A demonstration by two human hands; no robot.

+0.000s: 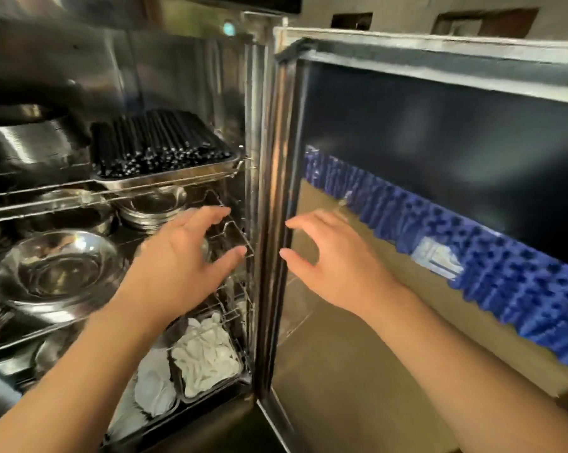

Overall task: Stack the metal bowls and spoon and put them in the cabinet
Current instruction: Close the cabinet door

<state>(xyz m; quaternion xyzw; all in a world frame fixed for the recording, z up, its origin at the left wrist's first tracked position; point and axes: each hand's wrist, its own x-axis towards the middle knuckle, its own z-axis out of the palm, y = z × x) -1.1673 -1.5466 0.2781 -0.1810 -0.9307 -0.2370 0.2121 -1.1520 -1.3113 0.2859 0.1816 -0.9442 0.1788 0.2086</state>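
The steel cabinet stands open with wire shelves inside. A wide metal bowl sits on the middle shelf at the left, and stacked metal bowls rest behind it. My left hand hovers over the middle shelf's right side, fingers spread and holding nothing. My right hand is just right of the cabinet's front post, beside the open door, fingers spread and empty. A shiny rounded piece peeks out behind my left hand; I cannot tell whether it is the spoon.
A tray of black chopsticks fills the top shelf's right side, with a steel pot to its left. Trays of white items lie on the bottom shelf. The glass door reflects blue shapes. Tiled floor lies below.
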